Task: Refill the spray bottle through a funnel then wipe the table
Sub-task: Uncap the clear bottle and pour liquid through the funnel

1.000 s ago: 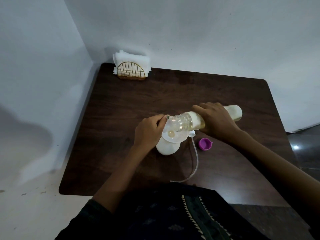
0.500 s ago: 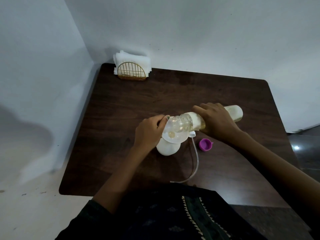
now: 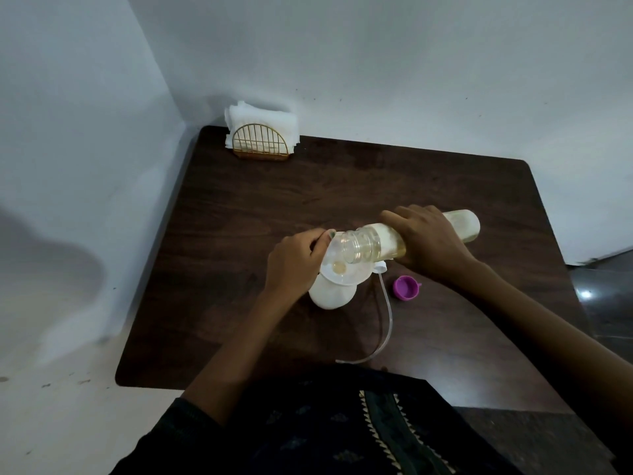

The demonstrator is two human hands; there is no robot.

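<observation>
Over the funnel (image 3: 346, 269), pouring.
Right hand (image 3: 428, 241) gripped the tipped refill bottle (image 3: 376, 243); left hand (image 3: 296, 262) pinched the funnel's nine-o'clock rim.

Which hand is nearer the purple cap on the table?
Right. The right hand grips the tilted refill bottle just above the purple cap; the left hand holds the funnel, farther left.
</observation>
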